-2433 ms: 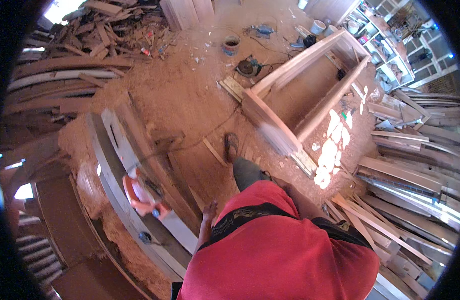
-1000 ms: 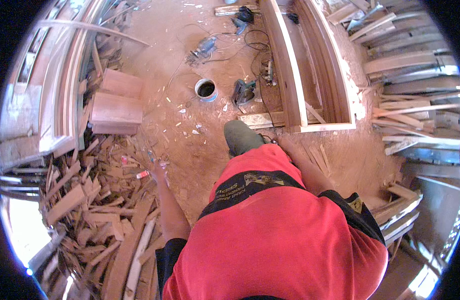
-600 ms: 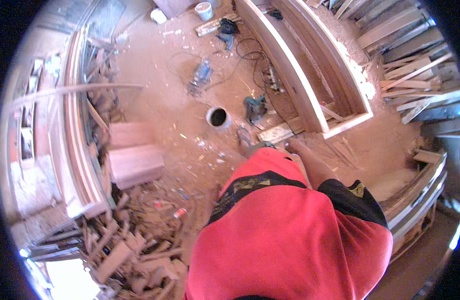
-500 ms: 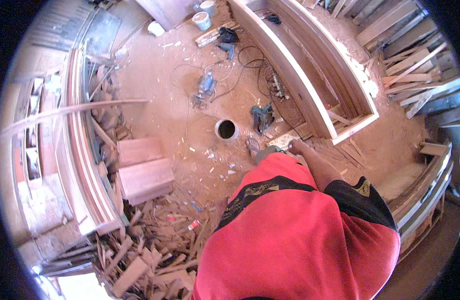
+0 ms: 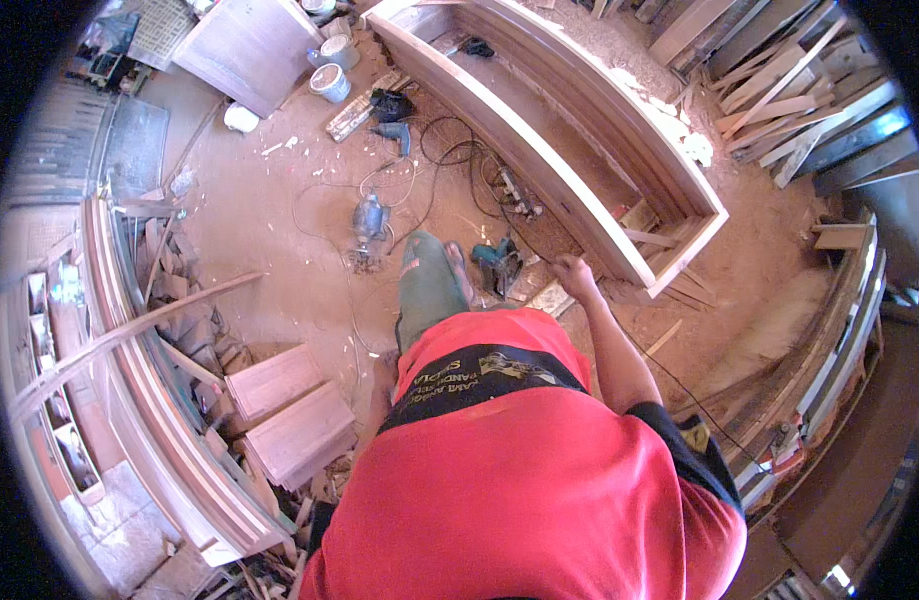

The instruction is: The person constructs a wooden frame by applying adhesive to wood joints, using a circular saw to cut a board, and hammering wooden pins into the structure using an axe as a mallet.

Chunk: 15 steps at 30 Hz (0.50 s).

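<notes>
My right hand [image 5: 576,278] is closed, held low in front of me near the close end of a long wooden frame [image 5: 691,252]. A thin dark cord [image 5: 691,400] runs up to it from the lower right and appears to be gripped in the fingers. Just left of the hand, a teal power tool [image 5: 494,256] lies on the floor beside my foot [image 5: 457,262]. My left hand is out of sight. The red shirt [image 5: 499,470] and my green-trousered leg [image 5: 429,285] hide much of the floor below.
A blue power tool [image 5: 370,217], a blue drill [image 5: 392,136] and tangled cables lie on the dusty floor. Buckets [image 5: 329,82] stand farther back. Reddish boards [image 5: 299,425] are stacked at left, near long planks [image 5: 139,370]. Loose timber [image 5: 789,95] leans at far right.
My view has shifted, and my right arm now reaches farther out from my body. A cord now stretches by the hand. My leg has come forward, and the round dark-mouthed container is out of sight.
</notes>
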Each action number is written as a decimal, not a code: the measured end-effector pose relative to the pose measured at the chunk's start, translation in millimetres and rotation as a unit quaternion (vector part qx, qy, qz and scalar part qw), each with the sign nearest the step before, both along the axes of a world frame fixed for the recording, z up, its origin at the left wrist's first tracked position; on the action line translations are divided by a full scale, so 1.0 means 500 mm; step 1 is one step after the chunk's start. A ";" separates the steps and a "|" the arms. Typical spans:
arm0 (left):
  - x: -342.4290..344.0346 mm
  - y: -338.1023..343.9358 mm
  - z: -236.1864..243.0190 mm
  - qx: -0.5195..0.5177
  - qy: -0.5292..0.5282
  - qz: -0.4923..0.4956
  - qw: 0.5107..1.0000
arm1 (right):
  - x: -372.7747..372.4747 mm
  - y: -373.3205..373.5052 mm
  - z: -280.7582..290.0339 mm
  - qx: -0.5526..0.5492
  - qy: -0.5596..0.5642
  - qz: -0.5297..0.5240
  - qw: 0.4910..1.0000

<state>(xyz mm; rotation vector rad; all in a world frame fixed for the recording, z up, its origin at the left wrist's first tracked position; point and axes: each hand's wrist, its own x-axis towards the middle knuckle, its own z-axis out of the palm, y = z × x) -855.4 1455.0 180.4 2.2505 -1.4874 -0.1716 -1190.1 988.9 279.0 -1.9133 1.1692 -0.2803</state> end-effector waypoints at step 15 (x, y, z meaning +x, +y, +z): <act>0.663 -0.733 0.028 0.181 0.394 0.121 0.893 | 0.271 -0.040 -0.094 0.120 0.098 -0.089 0.984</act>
